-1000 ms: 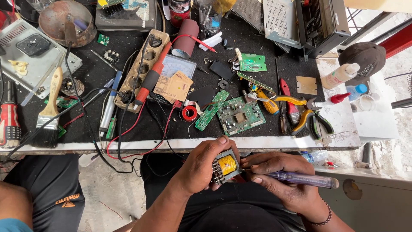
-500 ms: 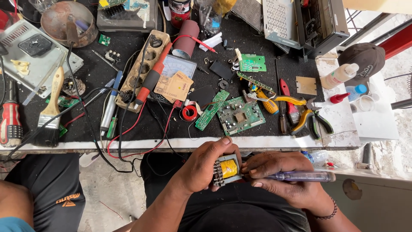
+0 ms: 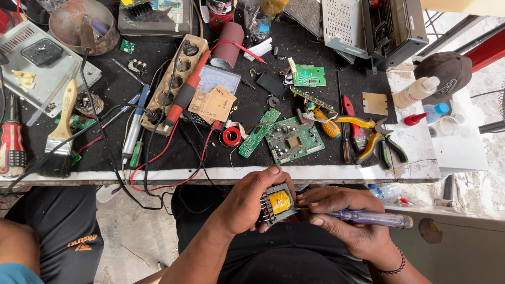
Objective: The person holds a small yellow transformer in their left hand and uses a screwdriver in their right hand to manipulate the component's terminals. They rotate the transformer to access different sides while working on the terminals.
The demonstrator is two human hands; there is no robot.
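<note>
**Yellow-wound transformer held in the lap, below the bench edge**

Yellow tape wraps the coil of a small transformer [image 3: 278,202], and the left hand [image 3: 247,202] is closed around it, thumb up over its top edge and fingers curled behind its metal frame. The part sits at the fingertip end of that grip, its taped face turned up towards the camera, a row of pins showing on its left side. The right hand [image 3: 342,221] is shut on one tester screwdriver [image 3: 368,217] with a clear purple handle; its tip end points left and meets the right side of the transformer, though the tip itself is hidden behind the fingers. Both hands hover over dark trousers, just in front of the white edge of the workbench [image 3: 315,173] and clear of its black mat.

On the bench, counted: three green circuit boards near the centre, the square circuit board [image 3: 294,139] lying closest above the hands, a narrow strip beside it and a smaller one further back. One red spool of solder wire [image 3: 230,137]. One pair of yellow-handled pliers [image 3: 376,139]. One soldering iron [image 3: 181,102] with a red grip lying across a beige power strip [image 3: 168,87]. One paintbrush [image 3: 60,142] at the left. Another person's knee [image 3: 21,247] shows at the lower left.
</note>
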